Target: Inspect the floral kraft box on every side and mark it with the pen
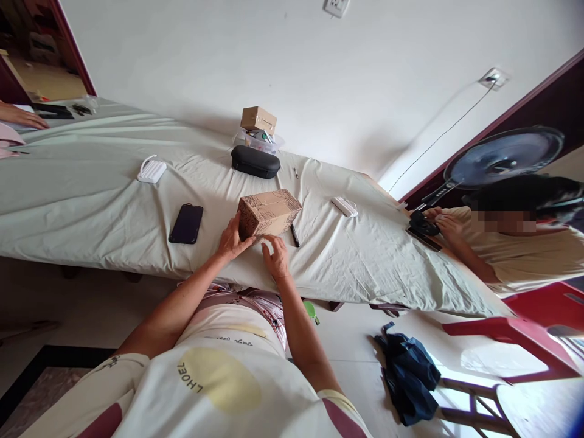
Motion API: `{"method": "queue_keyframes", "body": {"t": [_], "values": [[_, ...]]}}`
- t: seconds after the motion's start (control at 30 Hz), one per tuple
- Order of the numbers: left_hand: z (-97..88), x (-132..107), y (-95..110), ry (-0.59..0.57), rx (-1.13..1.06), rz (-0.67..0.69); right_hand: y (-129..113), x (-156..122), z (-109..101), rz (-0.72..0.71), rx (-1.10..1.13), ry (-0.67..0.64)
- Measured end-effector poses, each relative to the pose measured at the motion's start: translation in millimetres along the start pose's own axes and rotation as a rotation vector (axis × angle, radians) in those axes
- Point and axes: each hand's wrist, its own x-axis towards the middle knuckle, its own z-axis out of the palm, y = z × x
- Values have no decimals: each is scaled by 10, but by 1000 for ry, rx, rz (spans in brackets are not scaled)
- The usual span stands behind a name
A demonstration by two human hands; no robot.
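A brown cardboard box with dark printed patterns rests on the cloth-covered table in front of me. My left hand grips its left end, thumb along the near lower edge and fingers against the side. Close to the near lower edge is my right hand, its fingers bent and apart; whether the fingertips touch the box I cannot tell. A black pen lies just right of the box, and a dark phone lies to its left.
Behind the box are a black hard case and a plastic tub with a small carton on top. White corded devices lie at both sides. Another person sits at right beside a fan; a hand shows far left.
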Motion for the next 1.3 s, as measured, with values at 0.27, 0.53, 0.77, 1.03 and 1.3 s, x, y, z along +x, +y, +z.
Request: {"method": "queue_keyframes", "body": {"t": [0.27,0.53,0.77,1.03,1.3], "values": [[25,-3,50,-11,56,90,-7,-38,1,-36,-201,121],[-53,11,37,-49,-10,184,161,4,-12,62,-210,282],[-77,14,-30,-122,-149,207,386,6,-82,233,-133,472],[-83,21,-40,-165,-310,152,600,-38,-31,348,83,543],[-84,73,-96,-182,-536,-23,707,-91,34,463,129,390]]}}
